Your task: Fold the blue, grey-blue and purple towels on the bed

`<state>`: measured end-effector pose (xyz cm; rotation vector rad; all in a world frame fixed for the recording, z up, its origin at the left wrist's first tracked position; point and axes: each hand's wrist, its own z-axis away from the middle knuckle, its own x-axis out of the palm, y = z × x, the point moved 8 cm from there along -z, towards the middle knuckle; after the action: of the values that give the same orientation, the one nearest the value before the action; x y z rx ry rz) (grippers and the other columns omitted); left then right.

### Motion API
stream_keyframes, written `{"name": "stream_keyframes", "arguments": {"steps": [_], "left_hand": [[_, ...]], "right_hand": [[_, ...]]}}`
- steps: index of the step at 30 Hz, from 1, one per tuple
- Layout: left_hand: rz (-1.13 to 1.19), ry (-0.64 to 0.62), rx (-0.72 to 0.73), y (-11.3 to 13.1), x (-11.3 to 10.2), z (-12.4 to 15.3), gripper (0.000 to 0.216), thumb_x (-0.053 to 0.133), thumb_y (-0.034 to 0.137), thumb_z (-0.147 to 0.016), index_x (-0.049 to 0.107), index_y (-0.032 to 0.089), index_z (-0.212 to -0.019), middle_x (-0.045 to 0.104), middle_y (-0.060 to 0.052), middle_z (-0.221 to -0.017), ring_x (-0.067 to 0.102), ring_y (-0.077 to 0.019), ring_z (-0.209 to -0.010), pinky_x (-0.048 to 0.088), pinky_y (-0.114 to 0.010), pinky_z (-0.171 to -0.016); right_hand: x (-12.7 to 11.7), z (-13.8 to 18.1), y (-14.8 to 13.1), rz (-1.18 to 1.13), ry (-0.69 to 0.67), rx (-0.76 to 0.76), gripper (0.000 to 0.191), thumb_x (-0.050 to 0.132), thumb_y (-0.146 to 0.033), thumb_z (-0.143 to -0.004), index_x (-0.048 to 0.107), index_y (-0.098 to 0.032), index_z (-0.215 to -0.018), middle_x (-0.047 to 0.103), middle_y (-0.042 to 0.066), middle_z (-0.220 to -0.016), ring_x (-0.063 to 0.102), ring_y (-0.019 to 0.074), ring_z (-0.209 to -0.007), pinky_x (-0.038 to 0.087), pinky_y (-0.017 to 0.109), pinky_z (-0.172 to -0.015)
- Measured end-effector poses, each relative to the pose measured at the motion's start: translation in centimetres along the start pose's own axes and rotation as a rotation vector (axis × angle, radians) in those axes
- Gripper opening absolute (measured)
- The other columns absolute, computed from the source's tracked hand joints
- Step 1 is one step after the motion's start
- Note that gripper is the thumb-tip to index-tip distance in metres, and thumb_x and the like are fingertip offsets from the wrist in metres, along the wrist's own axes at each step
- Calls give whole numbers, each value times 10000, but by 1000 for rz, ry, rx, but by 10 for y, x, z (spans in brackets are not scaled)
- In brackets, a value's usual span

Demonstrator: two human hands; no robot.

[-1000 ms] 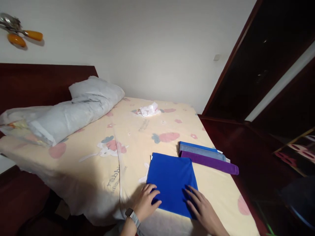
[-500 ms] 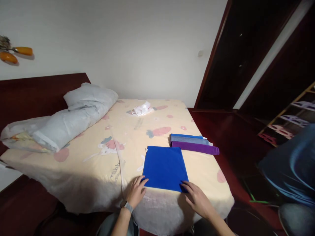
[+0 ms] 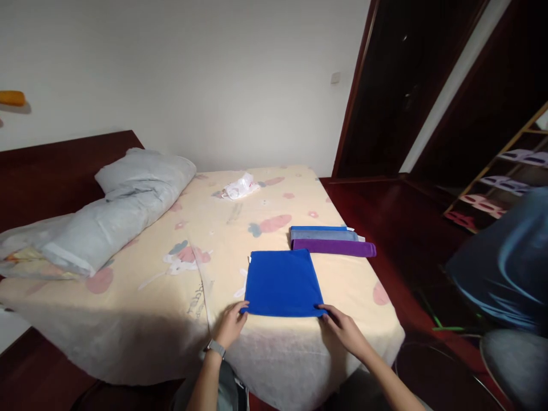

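A square blue cloth (image 3: 282, 282) lies flat near the bed's front edge, with a small white tag at its far left corner. My left hand (image 3: 232, 321), with a watch on the wrist, pinches the cloth's near left corner. At the near right corner, my right hand (image 3: 342, 326) pinches between thumb and fingers. The near edge between both hands looks slightly raised. Just beyond the cloth to the right lie a rolled or folded purple cloth (image 3: 334, 246), a grey-blue one (image 3: 323, 234) and another blue one (image 3: 317, 228), side by side.
The bed (image 3: 162, 302) has a patterned cream sheet. A grey quilt (image 3: 128, 208) is heaped on the left, and a crumpled white plastic bag (image 3: 240, 186) lies toward the wall. On the right stand a shoe rack (image 3: 483, 182) and a dark blue draped thing (image 3: 505, 262).
Both hands have closed on the cloth's near corners, and its near edge has lifted slightly. The head view has shifted a little to the right.
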<state>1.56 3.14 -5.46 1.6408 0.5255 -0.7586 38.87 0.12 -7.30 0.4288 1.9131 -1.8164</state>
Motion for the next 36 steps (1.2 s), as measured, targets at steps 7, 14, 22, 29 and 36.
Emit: {"name": "stream_keyframes", "arguments": {"steps": [7,14,22,29,36], "left_hand": [[139,102,-139,-9,2,-23,386,471,456,-941,634,197,-1178,696,-49,-903,688,-195,-864,552,-321,-826],[204,131,-162,-11,9,-30,454,552,478,-893,598,156,-1209,630,-15,-787,636,-184,-741,530,-301,-713],[129,180,-205,-10,2,-31,308,582,395,-908,612,209,-1152,673,-8,-777,691,-195,-749,543,-302,-699],[-37,221,-158,9,-2,-29,212,484,216,-932,647,226,-1067,722,-76,-966,687,-238,-931,520,-371,-858],[-417,283,28,45,-10,-24,257,474,201,-971,710,233,-1069,697,-95,-1098,620,-272,-1051,490,-434,-926]], "right_hand": [[-5,-26,12,85,139,83,444,413,-548,-937,663,-262,-1168,738,69,-1119,675,264,-1055,504,407,-971],[-3,-31,22,15,108,240,535,495,-623,-874,610,-238,-1227,752,49,-954,709,251,-895,531,356,-818],[-5,-32,23,29,132,196,495,480,-602,-868,562,-249,-1205,762,55,-928,725,267,-894,528,359,-798],[-7,-30,11,190,86,132,340,403,-554,-928,520,-302,-1125,758,22,-886,716,265,-808,506,352,-719],[-9,-33,-13,696,216,3,329,397,-395,-954,664,-251,-1083,705,111,-1045,646,308,-886,508,436,-756]]}}
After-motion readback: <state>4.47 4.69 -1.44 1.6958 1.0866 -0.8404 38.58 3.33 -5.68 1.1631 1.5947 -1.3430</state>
